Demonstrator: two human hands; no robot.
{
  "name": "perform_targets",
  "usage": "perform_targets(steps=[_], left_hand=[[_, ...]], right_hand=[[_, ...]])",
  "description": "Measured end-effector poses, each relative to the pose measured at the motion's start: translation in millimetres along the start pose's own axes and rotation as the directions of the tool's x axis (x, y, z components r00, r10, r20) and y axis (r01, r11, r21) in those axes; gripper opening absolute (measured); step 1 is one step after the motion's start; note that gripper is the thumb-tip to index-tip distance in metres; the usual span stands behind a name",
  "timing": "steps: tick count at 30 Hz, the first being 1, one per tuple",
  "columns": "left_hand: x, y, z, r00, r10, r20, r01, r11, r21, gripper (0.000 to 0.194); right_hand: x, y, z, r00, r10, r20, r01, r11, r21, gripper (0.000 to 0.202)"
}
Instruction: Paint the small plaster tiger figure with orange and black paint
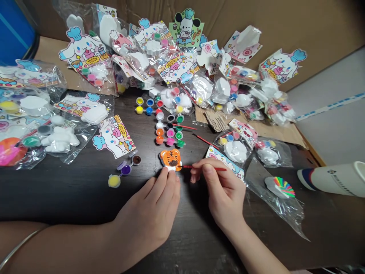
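Small orange-and-white tiger-head figurine with dark face markings (167, 156): located on the dark wood-grain table (85, 198), gripped at its lower edge by the fingertips of the left hand (148, 209); thumb hidden. Thin red-handled paintbrush (219, 169) is pinched in the right hand (225, 194), tip held at the figurine's right edge; contact can't be confirmed. Small multicoloured plastic paint pots (170, 141) are grouped just beyond the figurine. Two spare red paintbrushes (185, 127) are laid beyond it, rightward. Round pale-yellow pot (114, 181) is set left of it. White-and-blue paper cup (336, 179) is placed well right of it. Clear plastic bags of white figures (201, 86) are piled farthest beyond it.
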State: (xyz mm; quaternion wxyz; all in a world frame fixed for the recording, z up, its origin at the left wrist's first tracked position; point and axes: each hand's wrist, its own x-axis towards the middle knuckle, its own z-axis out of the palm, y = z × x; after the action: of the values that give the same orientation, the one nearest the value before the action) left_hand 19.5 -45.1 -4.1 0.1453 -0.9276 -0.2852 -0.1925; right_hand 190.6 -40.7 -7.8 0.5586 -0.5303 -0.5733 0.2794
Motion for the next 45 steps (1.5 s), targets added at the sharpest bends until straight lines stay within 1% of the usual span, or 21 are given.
perform_targets(steps=[5,8,10,13,17,20,21,25,28,30,32,36,39,43,45], left_hand=[[-0.6,-0.1,1.4,1.0,-0.01,-0.002,0.01,1.0,-0.002,0.044],[0.0,-0.4,0.7,1.0,-0.006,-0.001,0.006,1.0,0.009,0.045],[0.2,-0.7,0.1,1.0,0.001,-0.001,-0.001,1.0,0.014,0.046],[0.1,-0.8,-0.3,1.0,0.007,-0.003,-0.007,1.0,0.013,0.045],[-0.2,0.4,0.4,1.0,-0.008,-0.013,0.008,1.0,0.009,0.045],[-0.4,0.9,1.1,1.0,-0.005,-0.008,0.005,1.0,0.01,0.044],[-0.5,0.9,1.2,1.0,-0.001,-0.006,0.001,1.0,0.009,0.044],[-1.6,0.1,1.8,1.0,0.002,-0.001,-0.002,1.0,0.008,0.043],[-2.7,0.4,2.5,1.0,0.018,0.012,-0.018,1.0,0.001,0.041],[-3.2,0.8,3.0,0.999,0.023,0.022,-0.023,1.0,-0.004,0.04],[-3.2,1.2,3.4,1.0,0.009,0.012,-0.009,1.0,-0.005,0.039],[-2.9,0.9,3.6,1.0,0.0,-0.014,0.0,1.0,-0.008,0.043],[-2.6,0.5,4.1,1.0,-0.004,-0.03,0.004,1.0,-0.009,0.044],[-2.6,1.0,5.4,0.998,-0.029,-0.054,0.028,0.999,-0.02,0.043],[-2.7,1.2,5.6,0.998,-0.031,-0.056,0.03,0.999,-0.019,0.045]], right_hand=[[-0.3,0.8,-1.4,0.998,-0.042,-0.036,0.041,0.999,-0.032,0.019],[-1.9,1.3,-3.5,0.998,-0.053,0.023,0.054,0.997,-0.057,0.021],[-2.9,1.7,-4.7,0.997,-0.072,0.028,0.074,0.994,-0.081,0.021],[-3.5,2.0,-5.4,0.989,-0.149,0.008,0.149,0.983,-0.107,0.02],[-3.6,2.7,-5.4,0.972,-0.218,0.09,0.228,0.965,-0.13,0.02],[-4.1,3.4,-5.4,0.966,-0.251,0.06,0.257,0.956,-0.14,0.02],[-4.2,3.5,-5.4,0.965,-0.257,0.059,0.263,0.953,-0.151,0.02],[-4.4,2.9,-5.7,0.959,-0.259,0.114,0.276,0.946,-0.171,0.021],[-4.0,1.9,-5.3,0.957,-0.278,0.087,0.289,0.941,-0.173,0.021],[-3.9,1.3,-4.8,0.956,-0.277,0.098,0.291,0.938,-0.189,0.02],[-4.0,1.2,-4.4,0.956,-0.268,0.121,0.287,0.939,-0.188,0.021],[-3.8,1.9,-3.7,0.954,-0.28,0.105,0.295,0.938,-0.181,0.021],[-3.2,2.3,-2.7,0.953,-0.272,0.138,0.294,0.937,-0.188,0.021],[-3.5,0.6,-1.8,0.945,-0.307,0.113,0.322,0.933,-0.162,0.022],[-3.6,-1.1,-1.6,0.939,-0.32,0.127,0.339,0.926,-0.167,0.022]])
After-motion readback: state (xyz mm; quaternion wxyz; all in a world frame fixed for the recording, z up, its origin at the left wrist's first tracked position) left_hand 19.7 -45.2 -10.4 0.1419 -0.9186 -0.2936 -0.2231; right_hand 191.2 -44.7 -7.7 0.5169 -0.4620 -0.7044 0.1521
